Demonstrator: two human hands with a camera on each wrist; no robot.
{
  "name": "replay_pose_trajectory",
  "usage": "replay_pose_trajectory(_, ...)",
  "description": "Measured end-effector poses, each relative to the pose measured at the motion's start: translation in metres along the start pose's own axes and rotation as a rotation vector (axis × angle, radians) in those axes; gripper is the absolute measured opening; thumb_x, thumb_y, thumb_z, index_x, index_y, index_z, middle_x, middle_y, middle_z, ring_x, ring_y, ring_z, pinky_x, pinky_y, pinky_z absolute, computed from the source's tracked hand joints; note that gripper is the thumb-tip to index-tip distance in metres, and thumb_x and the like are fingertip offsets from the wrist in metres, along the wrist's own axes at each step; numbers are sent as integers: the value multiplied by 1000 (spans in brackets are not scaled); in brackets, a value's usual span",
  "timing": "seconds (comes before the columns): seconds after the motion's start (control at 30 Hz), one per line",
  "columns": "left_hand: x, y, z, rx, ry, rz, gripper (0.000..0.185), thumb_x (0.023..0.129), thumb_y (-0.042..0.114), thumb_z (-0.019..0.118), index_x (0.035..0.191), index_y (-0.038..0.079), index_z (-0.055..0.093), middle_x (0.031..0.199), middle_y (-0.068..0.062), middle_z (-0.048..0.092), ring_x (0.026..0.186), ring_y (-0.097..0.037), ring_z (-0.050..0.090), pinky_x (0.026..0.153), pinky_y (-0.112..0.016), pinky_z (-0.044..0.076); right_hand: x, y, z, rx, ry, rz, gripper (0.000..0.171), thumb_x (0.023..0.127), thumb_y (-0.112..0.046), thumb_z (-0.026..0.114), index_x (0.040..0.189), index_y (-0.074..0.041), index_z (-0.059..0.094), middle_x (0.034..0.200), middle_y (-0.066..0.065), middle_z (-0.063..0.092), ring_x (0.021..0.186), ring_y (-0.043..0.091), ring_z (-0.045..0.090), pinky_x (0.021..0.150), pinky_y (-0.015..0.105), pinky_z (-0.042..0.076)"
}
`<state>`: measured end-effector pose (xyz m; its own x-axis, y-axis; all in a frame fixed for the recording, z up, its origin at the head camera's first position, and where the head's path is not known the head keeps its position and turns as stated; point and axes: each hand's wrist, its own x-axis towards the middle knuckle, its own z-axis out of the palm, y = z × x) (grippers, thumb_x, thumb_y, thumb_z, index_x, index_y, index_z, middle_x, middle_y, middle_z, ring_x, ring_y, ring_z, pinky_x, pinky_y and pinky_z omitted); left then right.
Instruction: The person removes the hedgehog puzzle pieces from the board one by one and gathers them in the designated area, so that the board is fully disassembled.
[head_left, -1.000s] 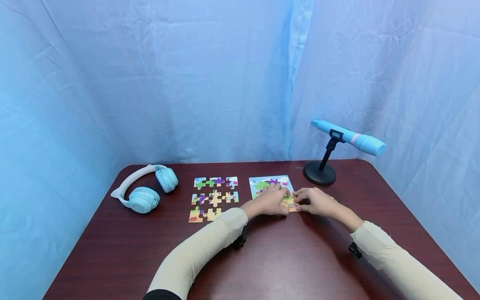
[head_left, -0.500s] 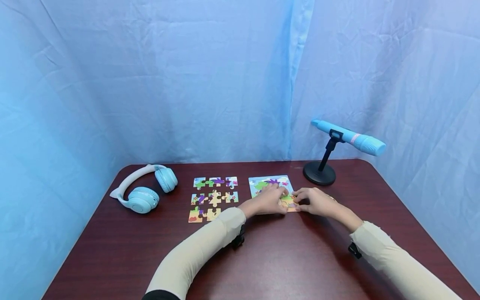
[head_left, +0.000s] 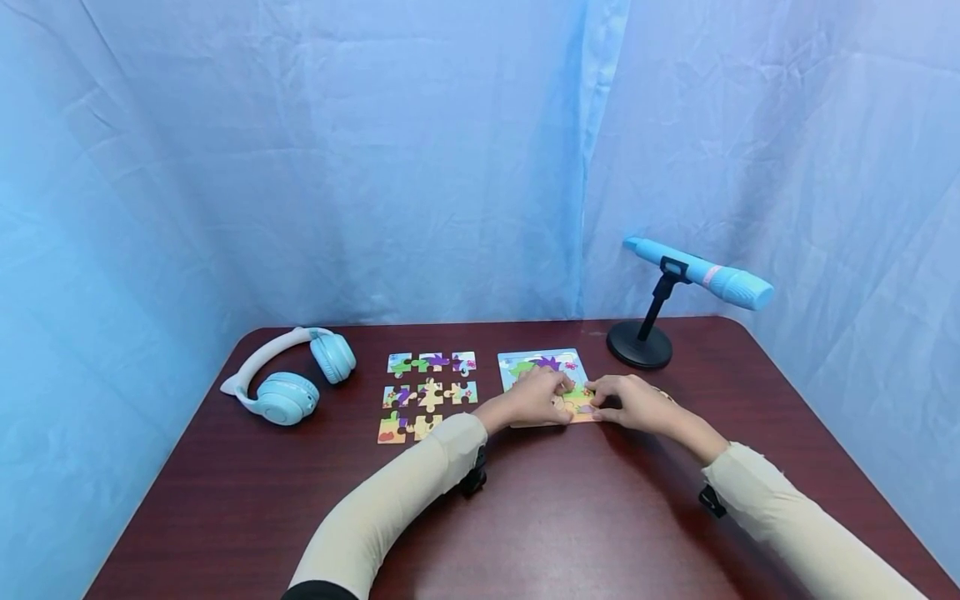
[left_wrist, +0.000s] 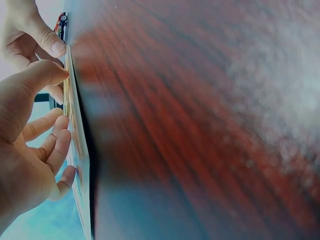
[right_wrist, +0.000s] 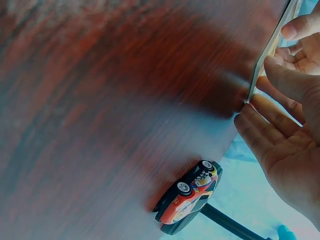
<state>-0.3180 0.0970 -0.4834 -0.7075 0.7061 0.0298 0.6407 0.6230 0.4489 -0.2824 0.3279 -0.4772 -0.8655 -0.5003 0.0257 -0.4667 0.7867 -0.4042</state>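
Observation:
A square jigsaw puzzle [head_left: 551, 363] in a shallow frame lies flat at the back of the table, with a colourful cartoon picture. My left hand [head_left: 534, 397] rests over its lower left part, fingers spread and fingertips touching the picture; it covers part of the puzzle. At the right edge is my right hand [head_left: 636, 402]; the right wrist view shows its fairly straight fingers [right_wrist: 262, 122] against the frame's side and its thumb near the puzzle surface. Left of the puzzle lies a second set of separated jigsaw pieces [head_left: 431, 396] in rows, its lower right part hidden by my left arm.
Light blue headphones [head_left: 286, 400] with cat ears lie at the back left. A blue microphone [head_left: 708, 275] on a black stand [head_left: 640, 345] stands at the back right. Close to the right hand is a small toy car [right_wrist: 189, 195]. Blue cloth [head_left: 420, 167] hangs behind the table.
My left hand has slid slightly left across the puzzle, uncovering a little more of its lower right part. The right hand stays at the right edge.

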Motion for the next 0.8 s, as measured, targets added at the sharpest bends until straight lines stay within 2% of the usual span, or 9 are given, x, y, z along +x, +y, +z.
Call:
replay_pose_trajectory(0.3,2,-4,1,-34,8,-6,57,88,35,78,138,11,62,105,4,64,97,-9,52,86,-26,37,0,0,0,4,3,-12,8,90,-14,78,97,-15,78,131,17,69,121,36,66,97,50,54)
replay_pose_trajectory(0.5,3,-4,2,-23,9,-1,55,87,35,79,135,10,66,109,2,68,101,-10,53,85,-25,38,0,0,1,-1,9,-15,7,90,-14,77,97,-15,79,131,18,69,120,36,66,97,51,54)
replay_pose_trajectory(0.8,5,-7,1,-144,14,-3,56,82,28,83,132,11,64,107,1,69,96,-8,57,85,-27,36,0,-2,2,-2,20,-17,4,89,-16,78,93,-16,77,130,18,69,117,35,67,95,51,55)
